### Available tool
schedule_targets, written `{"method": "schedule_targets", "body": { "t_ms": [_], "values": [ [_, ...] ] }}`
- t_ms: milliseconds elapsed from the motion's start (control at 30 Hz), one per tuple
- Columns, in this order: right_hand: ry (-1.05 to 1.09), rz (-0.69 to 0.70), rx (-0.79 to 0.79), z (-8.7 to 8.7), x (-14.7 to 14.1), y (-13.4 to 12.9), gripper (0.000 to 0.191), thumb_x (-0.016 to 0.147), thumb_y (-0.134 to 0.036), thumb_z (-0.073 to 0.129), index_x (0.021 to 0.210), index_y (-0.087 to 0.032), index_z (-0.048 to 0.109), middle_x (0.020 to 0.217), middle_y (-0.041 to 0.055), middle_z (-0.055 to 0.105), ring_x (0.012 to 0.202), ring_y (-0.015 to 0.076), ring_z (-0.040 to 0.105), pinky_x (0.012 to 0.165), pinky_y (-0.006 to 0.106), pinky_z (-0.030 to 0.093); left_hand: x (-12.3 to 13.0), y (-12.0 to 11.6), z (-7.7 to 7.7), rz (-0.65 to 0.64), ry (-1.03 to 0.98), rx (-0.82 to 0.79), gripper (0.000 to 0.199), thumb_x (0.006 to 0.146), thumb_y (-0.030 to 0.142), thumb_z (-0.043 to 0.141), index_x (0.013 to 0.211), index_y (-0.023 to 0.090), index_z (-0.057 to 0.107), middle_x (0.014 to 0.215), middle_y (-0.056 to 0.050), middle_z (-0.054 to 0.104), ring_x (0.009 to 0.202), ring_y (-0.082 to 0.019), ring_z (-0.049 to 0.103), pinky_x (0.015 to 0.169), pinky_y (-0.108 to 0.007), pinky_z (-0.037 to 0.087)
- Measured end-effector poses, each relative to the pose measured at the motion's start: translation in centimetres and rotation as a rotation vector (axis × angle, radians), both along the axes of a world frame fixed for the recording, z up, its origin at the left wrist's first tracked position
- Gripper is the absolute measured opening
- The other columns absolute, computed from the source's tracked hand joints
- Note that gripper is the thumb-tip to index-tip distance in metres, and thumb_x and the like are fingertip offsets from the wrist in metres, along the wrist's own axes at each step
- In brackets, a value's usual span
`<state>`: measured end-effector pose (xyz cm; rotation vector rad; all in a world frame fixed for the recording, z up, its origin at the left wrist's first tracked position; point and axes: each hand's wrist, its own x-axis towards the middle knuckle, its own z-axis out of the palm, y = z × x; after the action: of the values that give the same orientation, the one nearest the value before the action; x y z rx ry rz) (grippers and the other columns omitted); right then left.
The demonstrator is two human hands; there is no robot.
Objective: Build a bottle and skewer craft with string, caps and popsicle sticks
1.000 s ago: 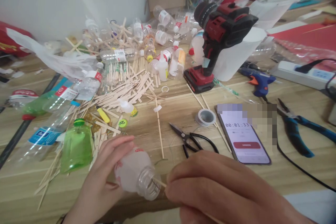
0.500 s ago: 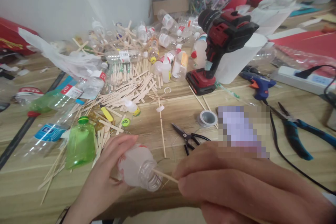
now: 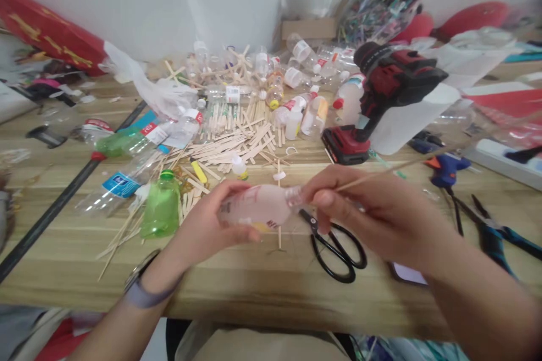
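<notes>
A frosted plastic bottle (image 3: 258, 203) with pinkish print lies sideways in my left hand (image 3: 215, 220), its neck pointing right. My right hand (image 3: 342, 197) pinches a thin wooden stick (image 3: 372, 175) at the bottle's mouth; the stick's long end slants up to the right. My right fingers hide the mouth, so how far the stick reaches in cannot be seen. Under the bottle, on the table, lies another stick (image 3: 279, 237) with a small white ring (image 3: 279, 175) and a crosspiece at its top. Black-handled scissors (image 3: 339, 254) lie just below my right hand.
A red and black cordless drill (image 3: 381, 96) stands behind my right hand. Flat wooden sticks (image 3: 228, 144) and plastic bottles fill the back. A green bottle (image 3: 161, 208) stands left; a blue glue gun (image 3: 449, 169), pliers (image 3: 493, 237) and a power strip (image 3: 503, 163) lie right.
The view has shifted. Both hands are farther from the camera, and the bottle is raised and more level. My right hand now covers the bottle's mouth, which was visible before.
</notes>
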<state>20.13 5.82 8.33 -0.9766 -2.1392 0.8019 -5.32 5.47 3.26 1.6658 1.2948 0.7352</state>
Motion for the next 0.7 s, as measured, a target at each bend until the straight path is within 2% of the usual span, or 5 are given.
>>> {"method": "schedule_targets", "body": {
  "t_ms": [100,200,300,533,700],
  "values": [
    [0.018,0.076,-0.190,0.7,0.4,2.0,0.034,0.100,-0.046,0.042,0.088,-0.020,0.061,0.051,-0.0047,0.062,0.040,0.0109,0.059,0.043,0.022,0.042,0.7,1.2,0.8,-0.030,-0.159,-0.082,0.056,0.066,0.046,0.081,0.111,0.020,0.060,0.110,-0.005,0.066,0.101,-0.026,0.062,0.083,-0.034,0.052],
    [0.076,0.159,-0.380,1.3,0.7,3.2,0.036,0.097,-0.053,0.045,0.096,-0.020,0.059,0.064,-0.0032,0.067,0.032,0.0087,0.056,0.037,0.022,0.038,0.9,1.7,1.1,-0.061,-0.190,-0.160,0.054,0.070,0.050,0.077,0.112,0.019,0.060,0.101,-0.004,0.068,0.084,-0.021,0.066,0.061,-0.026,0.055],
    [0.076,0.194,-0.533,1.5,0.8,3.7,0.034,0.097,-0.053,0.046,0.100,-0.021,0.058,0.055,-0.0047,0.066,0.031,0.0089,0.054,0.036,0.021,0.032,0.7,1.6,1.4,-0.080,-0.196,-0.239,0.054,0.072,0.055,0.073,0.112,0.020,0.062,0.094,-0.004,0.067,0.075,-0.019,0.066,0.046,-0.020,0.051],
    [0.147,0.130,-0.584,1.6,-0.1,3.4,0.029,0.096,-0.049,0.051,0.090,-0.022,0.059,0.062,-0.0013,0.072,0.031,0.0070,0.049,0.037,0.020,0.027,0.0,1.2,1.4,-0.140,-0.306,-0.296,0.053,0.077,0.058,0.065,0.115,0.020,0.063,0.100,-0.005,0.070,0.080,-0.020,0.069,0.049,-0.021,0.054],
    [0.075,0.127,-0.525,2.9,-1.0,3.0,0.032,0.098,-0.049,0.048,0.091,-0.020,0.060,0.041,-0.0063,0.059,0.029,0.0072,0.045,0.038,0.019,0.029,-1.2,1.0,0.7,-0.257,-0.329,-0.232,0.059,0.073,0.052,0.073,0.124,0.024,0.061,0.111,-0.005,0.071,0.094,-0.026,0.070,0.068,-0.032,0.060]
  ]
}}
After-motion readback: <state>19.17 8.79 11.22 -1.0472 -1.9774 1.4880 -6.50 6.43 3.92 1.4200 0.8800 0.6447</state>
